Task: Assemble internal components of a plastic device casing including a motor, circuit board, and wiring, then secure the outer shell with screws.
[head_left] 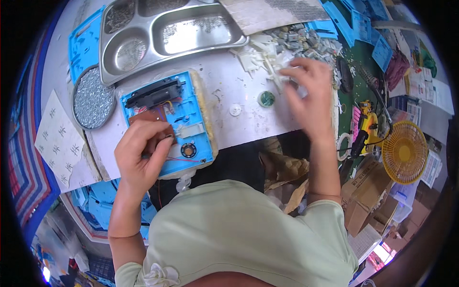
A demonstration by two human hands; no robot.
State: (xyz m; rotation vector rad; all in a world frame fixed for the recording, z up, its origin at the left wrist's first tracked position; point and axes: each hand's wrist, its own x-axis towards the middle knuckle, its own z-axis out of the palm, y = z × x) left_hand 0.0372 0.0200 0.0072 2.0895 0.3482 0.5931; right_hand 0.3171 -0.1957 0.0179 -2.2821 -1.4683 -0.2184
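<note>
- My left hand (141, 148) sits over the blue casing (193, 112), left of centre; thumb and forefinger draw close, but I cannot tell whether they clamp anything.
- My right hand (311, 98), fingers apart, is beside white plastic pieces (260, 60), upper centre.
- I should keep wires (162, 112) unpinched.

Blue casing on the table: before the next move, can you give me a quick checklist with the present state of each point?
1. Blue casing lying with its insides exposed: ok.
2. Left hand at the casing: ok, fingertips over its inside.
3. What the left fingertips pinch, if anything: cannot tell, mostly hidden.
4. Round black speaker uncovered by the hand: ok.
5. Right hand empty: cannot tell, it is blurred beside the white plastic parts.
6. Right hand at the casing: not ok, it is away to the right.
</note>
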